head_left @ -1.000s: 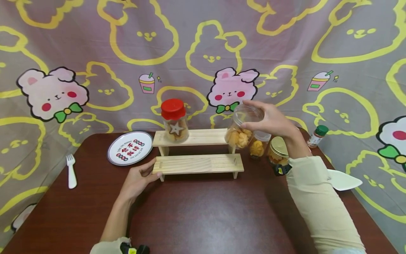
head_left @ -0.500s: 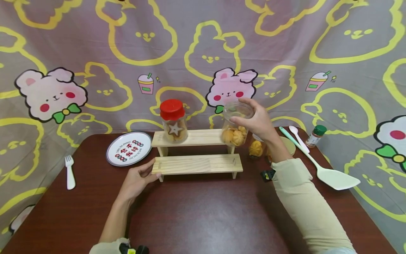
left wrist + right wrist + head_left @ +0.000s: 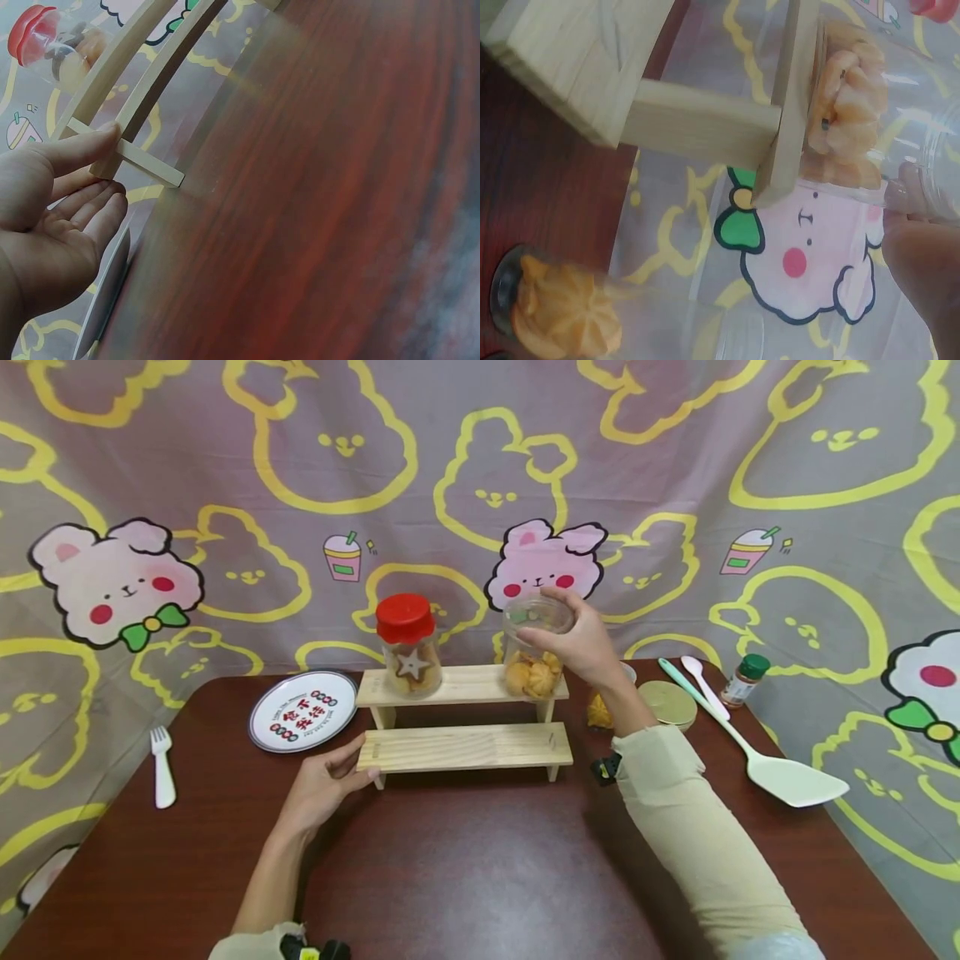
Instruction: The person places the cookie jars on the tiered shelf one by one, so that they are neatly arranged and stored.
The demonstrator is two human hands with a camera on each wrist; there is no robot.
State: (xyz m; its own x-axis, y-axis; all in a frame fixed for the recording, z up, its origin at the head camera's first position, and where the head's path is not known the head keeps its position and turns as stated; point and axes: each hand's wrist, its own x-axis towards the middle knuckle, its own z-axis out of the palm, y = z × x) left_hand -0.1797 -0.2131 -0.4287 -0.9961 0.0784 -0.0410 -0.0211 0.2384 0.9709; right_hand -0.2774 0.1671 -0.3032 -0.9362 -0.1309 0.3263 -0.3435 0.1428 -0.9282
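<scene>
My right hand [image 3: 581, 639] grips a clear jar of cookies [image 3: 532, 678] near its top, thumb in front and fingers around the far side. In the right wrist view the base of the cookie jar [image 3: 847, 112] meets the upper board at its right part. A two-step wooden rack [image 3: 465, 747] stands mid-table. My left hand [image 3: 318, 789] holds the left end of its lower board; in the left wrist view the thumb [image 3: 86, 146] lies on top with fingers below. On the upper step, at left, stands a red-lidded cookie jar [image 3: 408, 652].
Right of the rack are a small cookie jar [image 3: 600, 713], partly hidden by my right arm, and a gold-lidded jar [image 3: 667, 703]. Beyond lie a spatula [image 3: 795, 779], a white spoon [image 3: 708, 689] and a green-capped bottle [image 3: 745, 681]. A plate [image 3: 258, 717] and fork [image 3: 162, 770] lie left.
My right hand has carried the cookie jar leftward, from a tilted position at the rack's right end to upright on the upper step. My left hand keeps its hold on the rack.
</scene>
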